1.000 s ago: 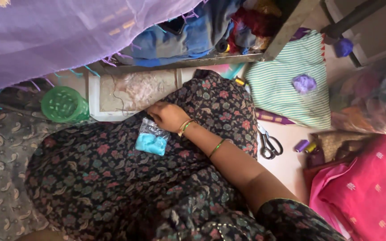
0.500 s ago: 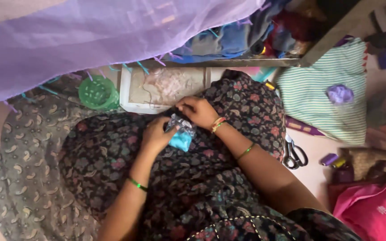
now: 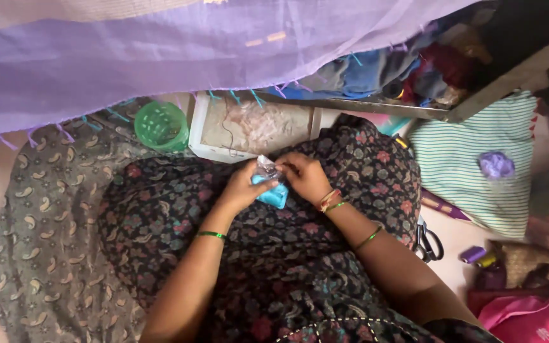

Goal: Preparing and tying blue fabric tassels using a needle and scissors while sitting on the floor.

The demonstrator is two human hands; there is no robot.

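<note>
Both hands pinch a small clear plastic pouch (image 3: 269, 185) of blue material over the lap: the left hand (image 3: 244, 189) grips its side, the right hand (image 3: 305, 178) its crinkled top. It looks light, soft and slippery, so the top edge seems the best hold.

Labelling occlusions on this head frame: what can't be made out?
Head view only:
- Small plastic bag with blue contents: top hidden by left hand and right hand; contents too small to identify.
- Scissors: blades hidden behind the floral-clothed knee.
- Shelf items under the purple cloth: dark, partly covered.
- Pink fabric: cut off by frame edge.
</note>
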